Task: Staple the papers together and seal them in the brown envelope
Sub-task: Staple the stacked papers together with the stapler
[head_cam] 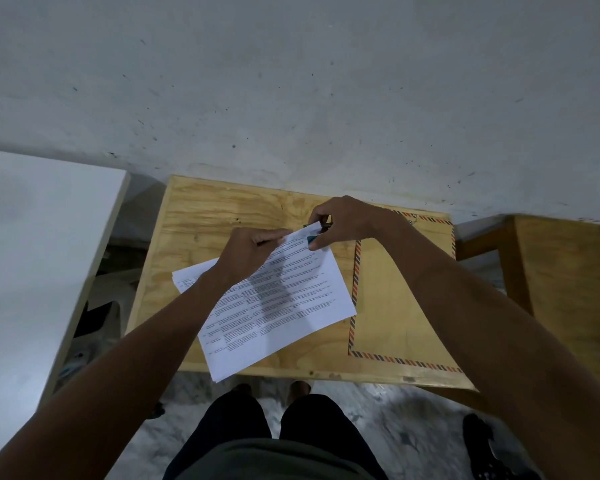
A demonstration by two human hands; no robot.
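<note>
At centre frame, over a pale plywood worktop (222,216), a person's left hand (253,252) pinches the top edge of a stack of white printed papers (278,306) while the right hand (343,221) grips a small teal stapler (313,239) at their upper corner. The sheets look fanned at lower left, so the staple could miss one. The brown envelope with striped airmail border (395,306) lies flat at right, waiting.

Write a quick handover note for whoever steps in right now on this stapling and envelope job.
Left hand: grip pinches the papers near their top edge.
Right hand: grip holds the stapler at the papers' top corner; whether the staple is in cannot be told.
Brown envelope: flat on the wooden table, right of the papers, untouched.
Left: confirm the staple, slide the papers in, seal.
</note>
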